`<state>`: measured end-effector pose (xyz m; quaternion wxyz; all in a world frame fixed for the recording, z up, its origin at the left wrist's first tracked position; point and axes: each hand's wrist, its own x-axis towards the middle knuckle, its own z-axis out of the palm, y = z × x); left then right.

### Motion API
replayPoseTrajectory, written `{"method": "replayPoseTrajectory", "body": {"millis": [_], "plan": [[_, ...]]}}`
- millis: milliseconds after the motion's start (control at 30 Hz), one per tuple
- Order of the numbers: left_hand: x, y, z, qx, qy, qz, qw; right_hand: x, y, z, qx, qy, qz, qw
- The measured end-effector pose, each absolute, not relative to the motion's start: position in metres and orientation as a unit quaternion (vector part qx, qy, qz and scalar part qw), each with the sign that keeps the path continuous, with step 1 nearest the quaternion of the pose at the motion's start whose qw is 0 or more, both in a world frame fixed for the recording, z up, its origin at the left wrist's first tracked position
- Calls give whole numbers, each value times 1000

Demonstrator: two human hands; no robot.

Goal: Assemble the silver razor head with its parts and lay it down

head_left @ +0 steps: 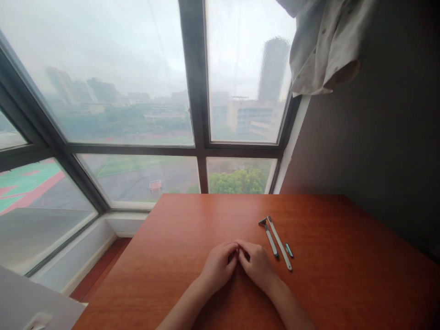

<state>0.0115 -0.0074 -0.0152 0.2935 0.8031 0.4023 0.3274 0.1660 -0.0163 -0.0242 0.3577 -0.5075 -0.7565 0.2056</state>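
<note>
My left hand point(220, 263) and my right hand point(257, 266) meet above the near middle of the wooden table point(165, 275). Their fingers curl inward and touch at the tips, and anything between them is hidden. Just right of my right hand lies a razor point(271, 239) with a grey handle and a dark head at the far end. Beside it is a long pale toothbrush point(280, 245) with a hole at its near end. A small green and white piece point(289, 250), perhaps a cap, lies right of the toothbrush.
Large windows point(195, 91) with dark frames rise behind the table's far edge. A light cloth point(326, 50) hangs at the upper right before a dark wall point(371, 137). A white ledge point(89, 252) runs below the window on the left.
</note>
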Motion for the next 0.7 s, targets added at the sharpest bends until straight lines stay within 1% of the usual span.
{"method": "replayPoseTrajectory", "body": {"millis": [700], "plan": [[11, -8, -13, 802, 405, 322, 299, 167, -18, -21, -512, -768, 183, 339]]}}
